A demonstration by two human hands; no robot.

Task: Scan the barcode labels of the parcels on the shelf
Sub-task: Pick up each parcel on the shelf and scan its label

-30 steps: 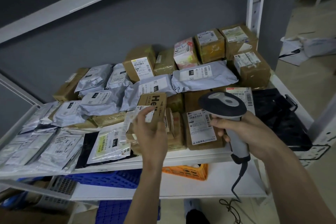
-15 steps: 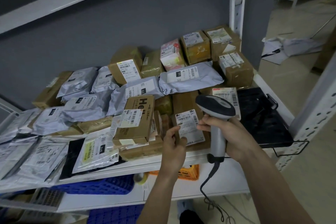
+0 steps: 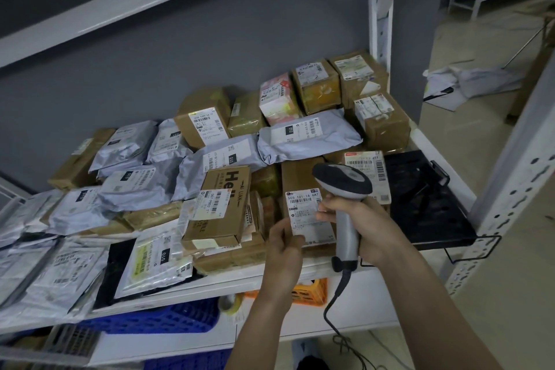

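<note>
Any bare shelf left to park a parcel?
Only the shelf's front lip, between left hand and scanner. The black tray at the right end looks unoccupied. Everywhere else parcels overlap back to the wall.

scanner (image 3: 342,186) head hides part of a label (image 3: 371,173).

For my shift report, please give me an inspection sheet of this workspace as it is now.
Surface: white shelf, crowded.
Job's things: brown boxes and grey mailer bags; flat box with white label at front; scanner.
Clutter: tape roll, blue crate, orange crate below.
Hands: left hand pinches the label's corner; right hand grips the scanner.
Cables: scanner cable hangs to the floor.
Surroundings: grey wall, papers on floor.
</note>
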